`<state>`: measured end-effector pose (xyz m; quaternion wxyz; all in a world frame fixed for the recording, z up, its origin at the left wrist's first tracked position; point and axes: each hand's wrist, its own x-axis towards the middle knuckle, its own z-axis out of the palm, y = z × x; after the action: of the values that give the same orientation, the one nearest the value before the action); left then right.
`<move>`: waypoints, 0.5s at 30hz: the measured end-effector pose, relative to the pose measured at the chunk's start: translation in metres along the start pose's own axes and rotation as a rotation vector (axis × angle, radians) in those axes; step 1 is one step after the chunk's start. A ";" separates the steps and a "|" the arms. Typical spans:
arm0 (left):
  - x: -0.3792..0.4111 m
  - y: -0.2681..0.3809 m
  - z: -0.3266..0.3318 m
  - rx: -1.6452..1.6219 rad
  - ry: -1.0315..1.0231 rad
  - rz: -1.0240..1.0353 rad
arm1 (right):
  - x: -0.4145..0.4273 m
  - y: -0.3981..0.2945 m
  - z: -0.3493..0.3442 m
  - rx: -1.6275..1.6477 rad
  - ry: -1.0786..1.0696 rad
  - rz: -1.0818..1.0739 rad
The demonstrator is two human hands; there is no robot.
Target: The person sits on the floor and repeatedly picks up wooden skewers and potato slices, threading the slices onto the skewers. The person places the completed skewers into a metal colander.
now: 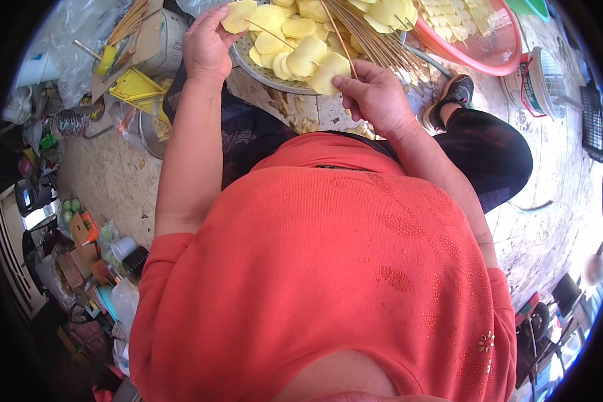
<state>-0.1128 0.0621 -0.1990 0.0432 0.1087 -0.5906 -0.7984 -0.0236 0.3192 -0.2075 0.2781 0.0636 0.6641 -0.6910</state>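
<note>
At the upper left, my left hand (211,47) pinches a thin yellow slice (238,16), which looks like potato. A thin wooden skewer (271,33) runs from that slice towards a slice (330,74) held in my right hand (377,95), passing at another slice (306,55) between them. A second stick (339,37) slants up from my right fingers. Below both hands lies a perforated metal colander (251,73) heaped with slices (299,28). A bundle of bare skewers (377,45) rests across its right side. Whether the skewer pierces every slice cannot be told.
A pink plastic basin (515,37) with rows of slices stands at the upper right, beside a white bucket (537,88). More skewers (130,20) lie in a cardboard box (148,42) at the upper left, near a yellow plastic piece (138,90). Peelings (306,125) litter the floor.
</note>
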 end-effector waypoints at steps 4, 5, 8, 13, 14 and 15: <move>0.001 -0.004 -0.001 -0.121 0.074 -0.119 | 0.003 0.005 0.002 0.017 0.001 -0.031; 0.006 -0.007 -0.006 -0.134 0.082 -0.143 | 0.003 0.005 0.003 0.004 0.002 -0.032; 0.016 -0.011 -0.022 -0.153 0.092 -0.188 | 0.003 0.006 0.004 0.013 -0.012 -0.053; 0.016 -0.010 -0.023 -0.102 0.027 -0.188 | 0.008 0.017 0.004 0.040 -0.021 -0.077; 0.015 -0.009 -0.022 -0.063 0.008 -0.205 | 0.007 0.017 0.005 0.043 -0.020 -0.080; 0.011 -0.006 -0.017 -0.025 -0.011 -0.223 | 0.007 0.018 0.006 0.047 -0.019 -0.082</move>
<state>-0.1193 0.0456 -0.2106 -0.0475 0.1688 -0.5650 -0.8062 -0.0196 0.3124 -0.2261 0.2543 0.0365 0.6472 -0.7177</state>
